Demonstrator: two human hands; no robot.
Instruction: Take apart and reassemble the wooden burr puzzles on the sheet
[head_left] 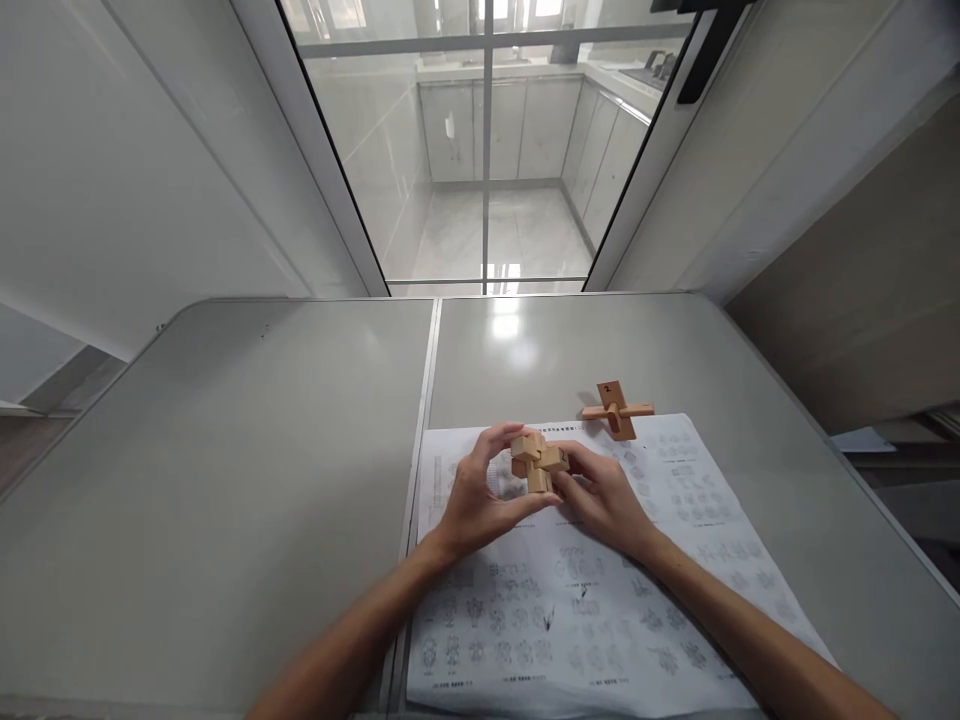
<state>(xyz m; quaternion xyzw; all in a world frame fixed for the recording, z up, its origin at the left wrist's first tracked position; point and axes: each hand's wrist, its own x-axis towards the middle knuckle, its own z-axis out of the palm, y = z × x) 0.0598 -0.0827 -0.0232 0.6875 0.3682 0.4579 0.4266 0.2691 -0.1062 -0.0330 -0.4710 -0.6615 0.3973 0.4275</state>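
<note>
A wooden burr puzzle (538, 462) of light interlocking blocks is held between both hands, above a printed sheet. My left hand (484, 492) grips it from the left, with the fingers at its top and the thumb beneath its lower end. My right hand (604, 492) pinches the block that sticks out to the right, which bears a dark mark. Some of the right fingertips are hidden behind the puzzle. Beyond the right hand lies a second wooden puzzle (616, 411), cross-shaped and marked "2", at the sheet's far edge.
Under both hands lies a large paper sheet (540, 640) printed with rows of small diagrams. It rests on a grey folding table (315, 450) with a metal seam (426, 390). A glass door (486, 150) with a black handle (709, 55) stands past the far edge.
</note>
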